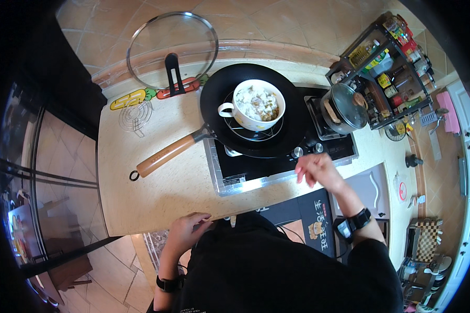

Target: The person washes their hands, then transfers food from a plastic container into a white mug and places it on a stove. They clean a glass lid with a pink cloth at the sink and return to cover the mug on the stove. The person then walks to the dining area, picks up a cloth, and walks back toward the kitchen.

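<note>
A black wok (215,113) with a wooden handle (166,155) sits on the left side of a black gas hob (235,171). Inside the wok, a white mug-style bowl (254,124) stands on a round wire rack (241,135). White rice and some brownish and green food (258,102) fill the bowl. My right hand (317,170), slightly blurred, hovers just in front of the hob's control knobs (297,152), fingers bent and holding nothing. At the counter's front edge rests my left hand (188,231), empty, its thumb apart from the fingers.
A glass lid (172,51) leans upright against the back wall. Near it lies a coiled wire rack (136,116). On the right burner stands a lidded glass pot (342,109), beside a black shelf (380,74) of bottles. A sink cover (364,187) is farther right.
</note>
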The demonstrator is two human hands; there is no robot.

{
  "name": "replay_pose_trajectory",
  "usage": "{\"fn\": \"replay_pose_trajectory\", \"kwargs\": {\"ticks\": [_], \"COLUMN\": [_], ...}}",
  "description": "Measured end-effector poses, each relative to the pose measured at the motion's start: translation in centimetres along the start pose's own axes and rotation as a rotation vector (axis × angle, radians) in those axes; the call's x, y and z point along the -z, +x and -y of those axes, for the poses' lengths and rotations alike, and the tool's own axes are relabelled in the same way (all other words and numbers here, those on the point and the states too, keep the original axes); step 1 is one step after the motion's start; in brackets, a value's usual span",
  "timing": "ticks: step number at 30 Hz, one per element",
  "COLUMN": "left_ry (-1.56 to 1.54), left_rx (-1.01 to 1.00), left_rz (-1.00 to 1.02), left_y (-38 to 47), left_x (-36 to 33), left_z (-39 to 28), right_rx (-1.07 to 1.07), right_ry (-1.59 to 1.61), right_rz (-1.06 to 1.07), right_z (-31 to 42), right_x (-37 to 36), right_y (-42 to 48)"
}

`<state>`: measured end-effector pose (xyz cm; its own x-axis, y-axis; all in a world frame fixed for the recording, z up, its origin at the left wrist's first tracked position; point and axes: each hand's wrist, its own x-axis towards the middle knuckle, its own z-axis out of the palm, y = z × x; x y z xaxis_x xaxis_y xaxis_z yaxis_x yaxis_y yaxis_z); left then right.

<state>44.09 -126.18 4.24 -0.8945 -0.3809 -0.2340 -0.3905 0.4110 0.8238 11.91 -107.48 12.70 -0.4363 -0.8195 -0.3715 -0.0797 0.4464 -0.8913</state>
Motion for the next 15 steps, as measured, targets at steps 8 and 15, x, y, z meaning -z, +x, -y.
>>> {"fn": "replay_pose_trajectory", "kwargs": {"ticks": [8, 15], "left_ry": [0.057, -0.01], "left_rx": [0.005, -0.018], "left_rz": [0.1, 0.112], "left_y": [2.1, 3.9], "left_x": [-1.6, -2.4], "left_z": [-1.2, -4.7], "right_rx": [-0.315, -0.308], "right_ry": [0.07, 0.358], "right_rz": [0.273, 0.096], "right_z": [-10.1, -13.0], "right_x": [-4.3, -2.9], "right_y": [-3.1, -4.3]}}
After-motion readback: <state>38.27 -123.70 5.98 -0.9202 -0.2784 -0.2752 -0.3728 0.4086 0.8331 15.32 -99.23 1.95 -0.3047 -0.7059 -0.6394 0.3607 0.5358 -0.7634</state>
